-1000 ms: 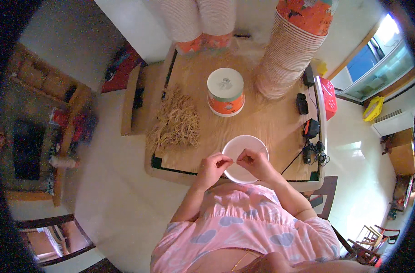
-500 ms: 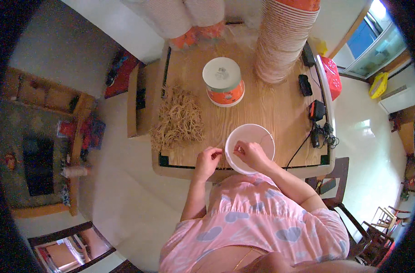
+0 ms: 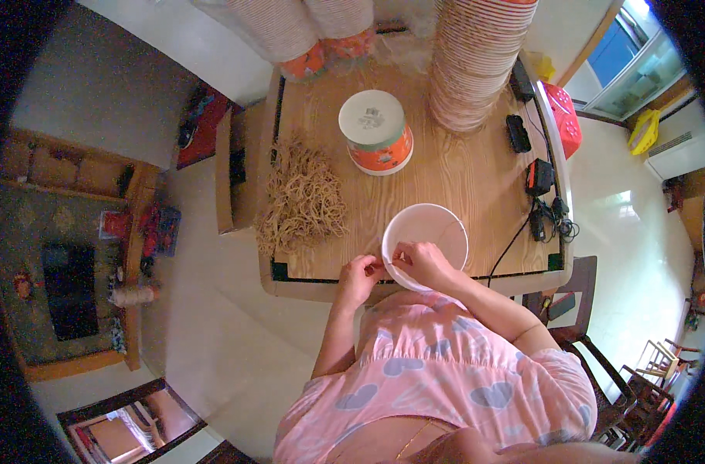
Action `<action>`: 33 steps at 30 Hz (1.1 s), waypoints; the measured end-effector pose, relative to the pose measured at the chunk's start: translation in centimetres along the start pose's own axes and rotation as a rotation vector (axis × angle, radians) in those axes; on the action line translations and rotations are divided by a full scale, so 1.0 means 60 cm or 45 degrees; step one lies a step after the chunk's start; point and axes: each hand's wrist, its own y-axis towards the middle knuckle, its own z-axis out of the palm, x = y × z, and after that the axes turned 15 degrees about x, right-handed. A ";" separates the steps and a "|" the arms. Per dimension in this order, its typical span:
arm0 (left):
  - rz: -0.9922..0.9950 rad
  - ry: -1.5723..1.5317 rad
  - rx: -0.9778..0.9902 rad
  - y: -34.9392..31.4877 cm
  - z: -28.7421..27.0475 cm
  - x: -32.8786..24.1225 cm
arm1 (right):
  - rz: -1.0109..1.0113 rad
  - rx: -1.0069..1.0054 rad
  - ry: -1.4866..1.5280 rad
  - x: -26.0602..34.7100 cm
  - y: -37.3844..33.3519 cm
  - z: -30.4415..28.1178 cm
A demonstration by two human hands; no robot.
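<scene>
A white paper bucket leans against my lap at the table's near edge, its round mouth facing up toward me. A thin cord shows inside it near the right rim. My right hand reaches into the mouth, fingertips pinched against the inner left wall. Outside that same wall, my left hand is closed in a pinch, its fingertips at the bucket's rim. Whatever lies between the fingers of either hand is too small to make out. To the left lies a loose heap of brown twine pieces.
An upside-down orange and white bucket stands mid-table. Behind it rise a tall stack of nested buckets and further wrapped stacks. Black adapters with cables line the right edge. A cardboard box adjoins the left edge.
My left hand has moved right, bringing its fingertips up to the bucket's wall. My right hand stays pinched inside the mouth. The whole view has shifted slightly.
</scene>
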 end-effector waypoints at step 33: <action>-0.024 -0.071 -0.183 -0.003 -0.013 0.044 | -0.126 0.082 0.203 0.018 -0.009 -0.015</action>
